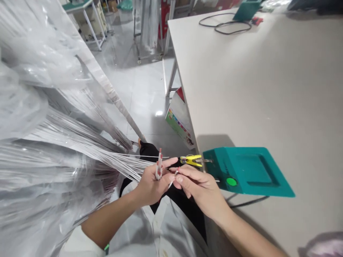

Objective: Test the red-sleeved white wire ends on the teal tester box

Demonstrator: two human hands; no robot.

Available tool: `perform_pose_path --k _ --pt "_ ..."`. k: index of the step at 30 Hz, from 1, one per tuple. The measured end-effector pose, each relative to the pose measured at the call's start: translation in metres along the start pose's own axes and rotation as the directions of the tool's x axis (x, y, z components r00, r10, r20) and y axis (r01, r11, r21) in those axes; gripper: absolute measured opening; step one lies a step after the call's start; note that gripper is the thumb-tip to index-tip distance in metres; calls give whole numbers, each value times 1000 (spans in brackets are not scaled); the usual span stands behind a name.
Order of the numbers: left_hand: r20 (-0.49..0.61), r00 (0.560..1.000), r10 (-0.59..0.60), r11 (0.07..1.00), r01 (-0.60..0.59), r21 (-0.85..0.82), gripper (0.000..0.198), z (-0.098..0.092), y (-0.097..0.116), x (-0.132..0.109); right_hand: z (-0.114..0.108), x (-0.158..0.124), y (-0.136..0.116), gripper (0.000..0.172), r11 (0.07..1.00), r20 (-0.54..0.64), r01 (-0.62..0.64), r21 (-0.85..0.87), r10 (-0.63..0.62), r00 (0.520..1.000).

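Note:
My left hand (151,184) is closed round a bundle of thin white wires (120,160) that trails in from the left. Their red-tipped ends (159,166) stick up out of the fist. One white wire with a red tip (174,177) is pinched between the fingertips of my right hand (197,184), close against my left thumb. Just beyond my fingers, a yellow clip (191,160) juts from the teal device (257,171) on the table, which has a bright green round spot. The clip's jaw end is partly hidden by my fingers.
Plastic-wrapped wire bundles (53,171) hang along the left beside a slanting rail (115,100). The white table (254,89) fills the right side. A black cable (230,26) and another teal device (246,10) lie at its far end. A printed box (180,119) stands beside the table.

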State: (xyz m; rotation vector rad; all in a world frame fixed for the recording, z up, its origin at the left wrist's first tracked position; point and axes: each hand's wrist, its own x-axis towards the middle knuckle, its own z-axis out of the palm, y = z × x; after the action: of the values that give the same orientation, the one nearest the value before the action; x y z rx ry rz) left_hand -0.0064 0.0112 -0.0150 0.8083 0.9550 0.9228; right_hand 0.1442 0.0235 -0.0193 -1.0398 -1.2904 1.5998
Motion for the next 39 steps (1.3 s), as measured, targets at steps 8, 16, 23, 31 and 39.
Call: perform_pose_path --k 8,16,23,31,39 --pt "131 991 33 981 -57 186 56 -7 -4 -6 -4 -6 6 8 997 -15 31 69 -30 999" --pt "-260 963 -65 944 144 298 44 -15 -26 7 -20 -9 -8 24 937 -302 193 -292 -282 911" --pt "-20 998 65 921 -52 387 38 -3 -23 11 -5 -5 2 15 805 65 277 -525 -286 956" --pt "-14 999 43 927 -35 374 41 -6 -32 17 -3 -1 11 11 782 -19 217 -584 -280 960" --pt "148 982 -117 984 94 154 37 -15 -13 14 -3 -1 11 19 844 -48 182 -504 -238 970"
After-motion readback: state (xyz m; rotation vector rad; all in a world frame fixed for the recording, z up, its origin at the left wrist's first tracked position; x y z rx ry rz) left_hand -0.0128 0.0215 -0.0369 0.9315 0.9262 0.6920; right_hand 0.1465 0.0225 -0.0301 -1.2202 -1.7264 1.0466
